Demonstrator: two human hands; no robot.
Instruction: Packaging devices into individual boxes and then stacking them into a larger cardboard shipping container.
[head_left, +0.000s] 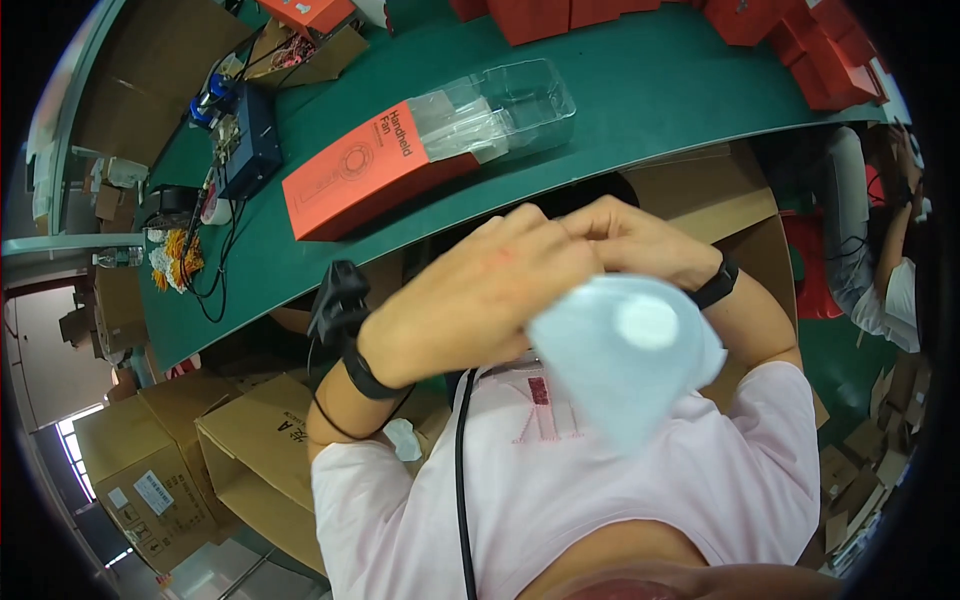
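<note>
Fingertips of both hands meet above the chest, pinching the top edge of a pale blue bag (625, 355). The left hand (470, 300) lies across the front, fingers curled together on the bag's upper fold; the right hand (635, 240) closes on the same edge from behind, its fingers bent and touching those of the left. The bag is thin, soft and matte, hangs down in a rough wedge over a pink shirt (600, 480), and carries a round white patch on its face. A black band circles each wrist, and a black cable (463, 470) runs down the shirt.

Beyond the hands lies a green table (640, 90) with a smooth mat surface and a curved near edge. On it rests an orange carton (365, 180), long and rectangular, with a clear plastic tray (505, 105) sticking out of its open end. More orange boxes (790, 30) stand at the far edge. Brown cardboard boxes (250, 450) sit below the table at left.
</note>
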